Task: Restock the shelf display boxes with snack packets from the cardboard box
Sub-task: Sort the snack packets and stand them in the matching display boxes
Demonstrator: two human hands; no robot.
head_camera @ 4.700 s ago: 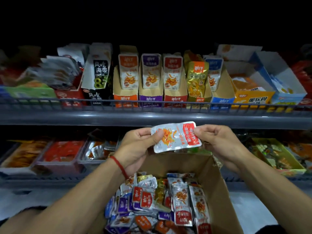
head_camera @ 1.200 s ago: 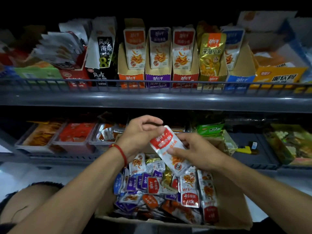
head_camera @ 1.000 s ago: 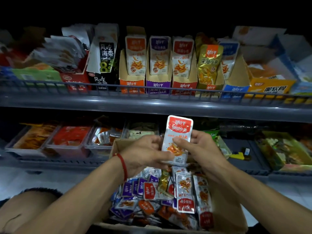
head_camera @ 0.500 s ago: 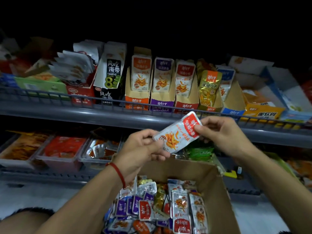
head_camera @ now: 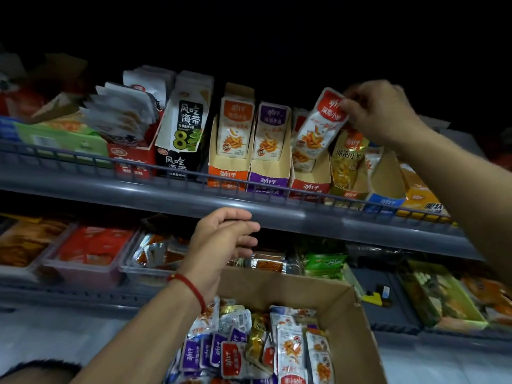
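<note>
Head view: my right hand [head_camera: 379,112] pinches a red-top snack packet [head_camera: 318,128] by its top edge, tilted over the red display box [head_camera: 310,180] on the upper shelf [head_camera: 166,198]. Left hand [head_camera: 221,242] relaxed, fingers loose, empty, above the cardboard box [head_camera: 352,314] of packets.

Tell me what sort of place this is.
Most likely a shop's snack aisle, dimly lit. Tiered grey shelves with wire rails carry open display boxes of packets facing outward, and a cardboard box of loose packets sits below, from which the right hand lifts a red packet to restock.
</note>
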